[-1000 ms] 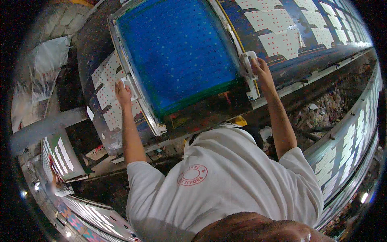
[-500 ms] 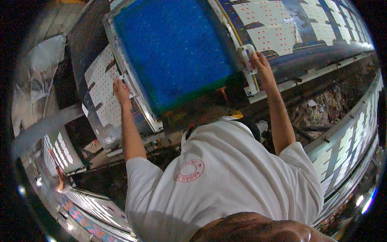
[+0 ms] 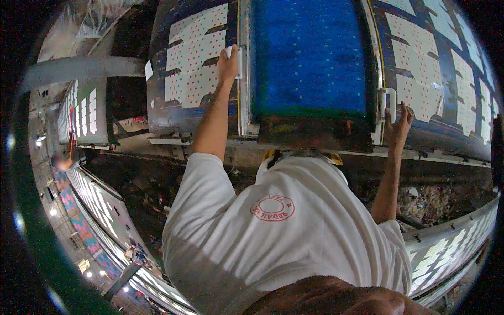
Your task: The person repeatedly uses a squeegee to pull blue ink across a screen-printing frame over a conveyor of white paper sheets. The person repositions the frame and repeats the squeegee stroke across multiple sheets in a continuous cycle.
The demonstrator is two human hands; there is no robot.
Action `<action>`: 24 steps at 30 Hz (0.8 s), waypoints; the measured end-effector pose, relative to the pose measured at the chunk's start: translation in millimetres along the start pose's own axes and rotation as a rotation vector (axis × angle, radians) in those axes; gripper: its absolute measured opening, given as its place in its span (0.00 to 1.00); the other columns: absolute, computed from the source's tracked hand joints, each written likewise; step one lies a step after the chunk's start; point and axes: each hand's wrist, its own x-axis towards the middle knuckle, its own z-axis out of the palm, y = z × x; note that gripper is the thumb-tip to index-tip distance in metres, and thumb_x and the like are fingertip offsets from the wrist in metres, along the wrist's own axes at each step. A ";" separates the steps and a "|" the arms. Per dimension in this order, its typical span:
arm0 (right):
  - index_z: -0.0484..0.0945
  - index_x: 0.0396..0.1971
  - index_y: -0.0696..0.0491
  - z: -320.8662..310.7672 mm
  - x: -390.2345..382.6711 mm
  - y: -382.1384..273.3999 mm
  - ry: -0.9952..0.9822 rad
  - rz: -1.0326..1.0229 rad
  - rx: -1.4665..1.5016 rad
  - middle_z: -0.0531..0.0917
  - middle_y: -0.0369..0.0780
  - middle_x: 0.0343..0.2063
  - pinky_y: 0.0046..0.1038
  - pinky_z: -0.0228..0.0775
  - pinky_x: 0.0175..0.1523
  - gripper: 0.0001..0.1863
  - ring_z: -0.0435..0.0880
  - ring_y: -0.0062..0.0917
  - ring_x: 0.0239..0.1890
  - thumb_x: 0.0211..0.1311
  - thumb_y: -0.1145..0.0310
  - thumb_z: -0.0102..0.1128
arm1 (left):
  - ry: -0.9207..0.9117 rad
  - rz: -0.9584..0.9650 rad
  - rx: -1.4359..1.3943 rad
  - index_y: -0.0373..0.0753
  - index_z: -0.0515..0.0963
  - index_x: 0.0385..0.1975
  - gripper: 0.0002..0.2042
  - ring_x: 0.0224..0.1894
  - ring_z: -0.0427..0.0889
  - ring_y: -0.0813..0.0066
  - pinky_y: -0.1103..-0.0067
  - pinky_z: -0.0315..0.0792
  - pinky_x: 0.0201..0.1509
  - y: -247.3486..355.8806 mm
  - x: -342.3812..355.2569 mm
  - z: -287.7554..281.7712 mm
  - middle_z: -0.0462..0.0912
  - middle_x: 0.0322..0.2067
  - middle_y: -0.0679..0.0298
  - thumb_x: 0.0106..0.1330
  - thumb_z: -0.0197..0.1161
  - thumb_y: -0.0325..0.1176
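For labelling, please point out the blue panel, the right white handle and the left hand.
Blue panel (image 3: 310, 59), head view: its middle.
Right white handle (image 3: 393, 103), head view: outer bar.
Left hand (image 3: 227, 66), head view: its middle.

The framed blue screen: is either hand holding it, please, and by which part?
The left hand holds it by the left handle; whether the right hand holds the right handle cannot be told.

A long, dark table (image 3: 159, 116) streaked with blue spans the view, its top stretching off toward the right. Flat white sheets (image 3: 197, 59) with small red dots and curved notches lie on it left and right, and between them rests a rectangular, pale-railed frame (image 3: 243, 102) around a bright blue panel (image 3: 310, 60).
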 end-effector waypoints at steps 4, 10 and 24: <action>0.71 0.65 0.53 15.0 -42.8 -53.0 -0.459 0.097 0.331 0.74 0.48 0.59 0.43 0.67 0.69 0.34 0.71 0.46 0.63 0.58 0.65 0.73 | 0.026 -0.033 0.120 0.33 0.72 0.59 0.39 0.57 0.78 0.34 0.53 0.71 0.61 3.6 -3.2 0.2 0.81 0.52 0.36 0.70 0.48 0.69; 0.74 0.63 0.50 31.2 -68.6 -128.4 -0.881 -0.674 -0.199 0.75 0.48 0.59 0.49 0.62 0.72 0.34 0.72 0.46 0.65 0.51 0.76 0.67 | -0.045 -0.042 0.080 0.28 0.66 0.64 0.42 0.59 0.76 0.32 0.51 0.69 0.64 21.1 -13.7 -9.4 0.77 0.54 0.31 0.72 0.41 0.68; 0.75 0.62 0.49 74.2 -74.6 -142.2 -0.748 -0.452 -0.458 0.78 0.46 0.59 0.48 0.64 0.70 0.33 0.78 0.45 0.60 0.50 0.68 0.69 | 0.000 0.013 -0.079 0.26 0.70 0.57 0.37 0.52 0.81 0.31 0.50 0.74 0.57 25.3 -18.4 -10.6 0.82 0.46 0.31 0.74 0.45 0.62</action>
